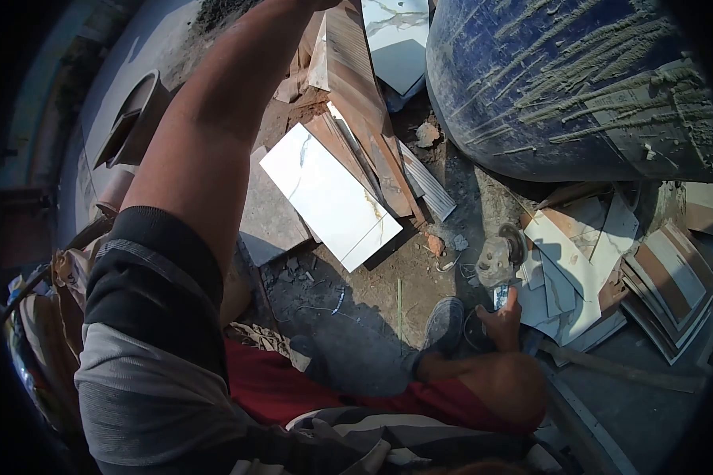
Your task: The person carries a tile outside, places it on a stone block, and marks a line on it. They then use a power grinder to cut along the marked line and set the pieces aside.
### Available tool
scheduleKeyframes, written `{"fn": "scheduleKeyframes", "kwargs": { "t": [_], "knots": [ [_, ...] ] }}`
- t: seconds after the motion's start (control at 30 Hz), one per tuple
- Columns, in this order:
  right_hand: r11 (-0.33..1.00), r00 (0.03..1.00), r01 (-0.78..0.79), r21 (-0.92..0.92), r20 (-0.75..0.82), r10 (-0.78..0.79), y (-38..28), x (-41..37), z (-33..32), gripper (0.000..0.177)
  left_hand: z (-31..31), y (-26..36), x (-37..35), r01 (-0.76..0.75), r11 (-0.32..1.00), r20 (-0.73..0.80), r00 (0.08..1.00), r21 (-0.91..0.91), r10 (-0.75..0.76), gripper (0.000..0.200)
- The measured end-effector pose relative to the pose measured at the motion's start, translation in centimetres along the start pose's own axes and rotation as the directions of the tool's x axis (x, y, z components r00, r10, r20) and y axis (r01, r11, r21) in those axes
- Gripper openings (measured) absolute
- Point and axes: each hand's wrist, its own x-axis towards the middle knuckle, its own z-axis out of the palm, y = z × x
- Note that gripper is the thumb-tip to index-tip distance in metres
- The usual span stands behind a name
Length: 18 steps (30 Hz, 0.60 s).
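1. Ground: The work area was dusty, uneven ground (376, 293), part sunlit and part in shadow, with small rubble (293, 281) scattered over it.
2. Landmark: The white tile (325, 186), marked with grey and gold veins, lay face up at a slant. A thin line crossed it close to its near right end. Its left side overlapped a grey slab (265, 214).
3. Right hand: The right hand (501, 321) was located to the right of the white tile and nearer to the person, well apart from it. The fingers were wrapped around the body of an angle grinder (497, 261), whose head was directed away from the person.
4. Left hand: The left arm (214, 119) extended past the left side of the white tile and beyond it. The hand was cut off by the edge of the view; its grip could not be determined.
5. Beyond the white tile: Brown ridged boards (364, 119) and a second veined tile (396, 47) were positioned here.
6. Right of the white tile: A blue drum (562, 79), streaked with grey residue, was situated beyond broken tile pieces (562, 277) and striped tiles (669, 273).
7. Left of the white tile: A pale container (152, 103) was present.
8. Nearer than the white tile: A shoe (444, 324) and red shorts (277, 372) were visible.
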Motion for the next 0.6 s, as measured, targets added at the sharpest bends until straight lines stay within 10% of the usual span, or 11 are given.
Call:
{"fn": "scheduleKeyframes", "kwargs": {
  "t": [0.27, 0.33, 0.4, 0.6],
  "knots": [
    [0.966, 0.991, 0.121, 0.228, 0.029, -0.131, 0.1, 0.8, 0.2, 0.066, 9.7, -2.9, -6.4, 0.085, 0.995, 0.065, 0.994, 0.050, -0.088, 0.050],
    [0.981, 0.993, 0.101, 0.166, 0.037, -0.108, -0.4, 1.0, 0.3, 0.065, 18.9, -12.9, -2.2, 0.092, 0.994, 0.071, 0.993, 0.063, -0.097, 0.050],
    [0.995, 0.998, 0.039, 0.089, 0.055, -0.044, -1.4, 1.0, 0.1, 0.064, 18.2, -6.9, -8.7, 0.307, 0.949, 0.307, 0.898, 0.074, -0.315, 0.068],
    [0.997, 0.997, -0.032, 0.074, 0.068, 0.027, -2.3, 0.5, -0.2, 0.065, 31.5, -7.8, -18.1, 0.441, 0.835, 0.354, 0.877, -0.329, -0.324, 0.071]
  ]
}}
